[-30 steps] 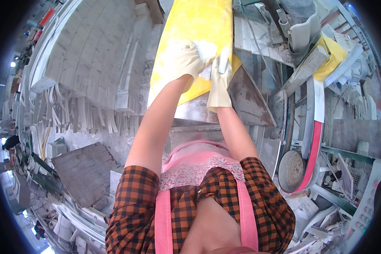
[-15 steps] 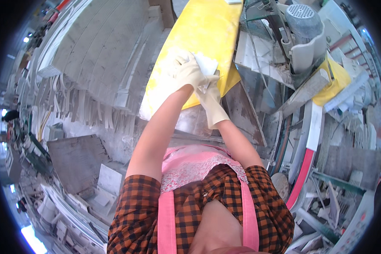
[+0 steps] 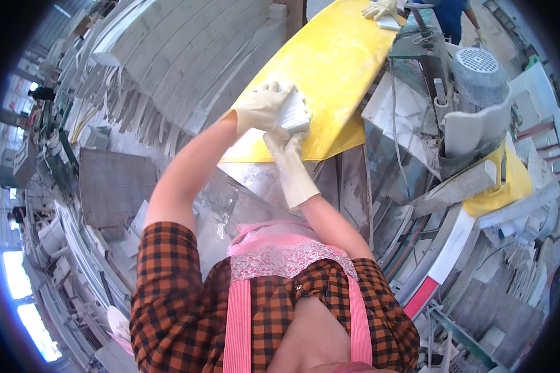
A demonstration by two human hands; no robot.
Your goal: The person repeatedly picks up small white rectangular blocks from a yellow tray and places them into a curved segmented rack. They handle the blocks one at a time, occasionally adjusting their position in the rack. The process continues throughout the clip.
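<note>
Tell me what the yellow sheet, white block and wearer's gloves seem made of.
Yellow sheet: perhaps plastic or coated fabric, judging by its wet-looking sheen and draped edge.
White block: possibly stone or ceramic; it looks pale and straight-edged, but that's uncertain.
Gloves: probably rubber, cream, fairly smooth, with loose cuffs.

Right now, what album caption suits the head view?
Gloved left hand and right hand hold a white block over a yellow sheet.

A white-smeared yellow cover [image 3: 339,74] drapes the bench [image 3: 259,176]. At the cover's far end sits a white block [image 3: 389,23].
</note>
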